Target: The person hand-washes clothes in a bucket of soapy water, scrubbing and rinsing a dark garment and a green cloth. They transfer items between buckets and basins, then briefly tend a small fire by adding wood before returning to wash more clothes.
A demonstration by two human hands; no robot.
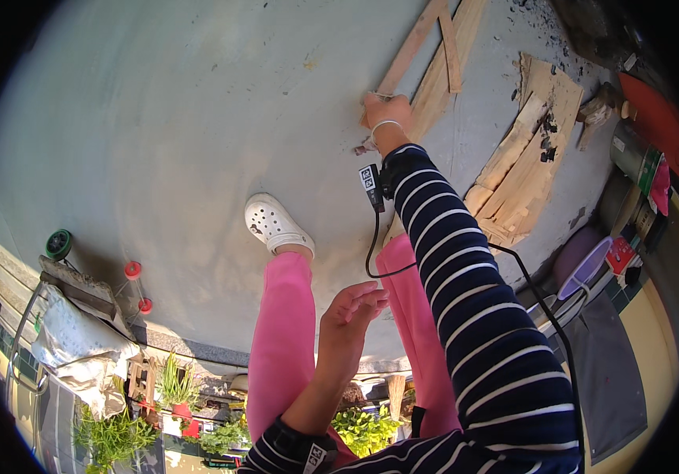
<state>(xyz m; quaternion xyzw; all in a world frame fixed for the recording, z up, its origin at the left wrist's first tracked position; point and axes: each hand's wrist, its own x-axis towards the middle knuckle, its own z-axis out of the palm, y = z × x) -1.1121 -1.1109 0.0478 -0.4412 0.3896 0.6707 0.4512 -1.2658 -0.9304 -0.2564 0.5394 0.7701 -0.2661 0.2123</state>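
Note:
My right hand [388, 112], with a bracelet on the wrist, is closed around the lower end of a narrow wooden strip [413, 48]. A shorter wooden strip [451, 54] branches off it higher up. Under both lies a long wooden board [441, 89] on the concrete floor. A light cord shows at the knuckles; the grip hides most of the strip's end. My left hand [351, 317] hovers between my pink-trousered legs, its fingers loosely curled and nothing visible in them. A small scrap [364, 147] is on the floor just below my right hand.
Torn, partly charred wooden sheets [529, 160] lie to the right, with black fragments around. A purple basin [583, 269] stands at the right edge. At lower left are a cart [82, 290] and red wheels [133, 271]. Potted plants [176, 379] line the floor's near edge.

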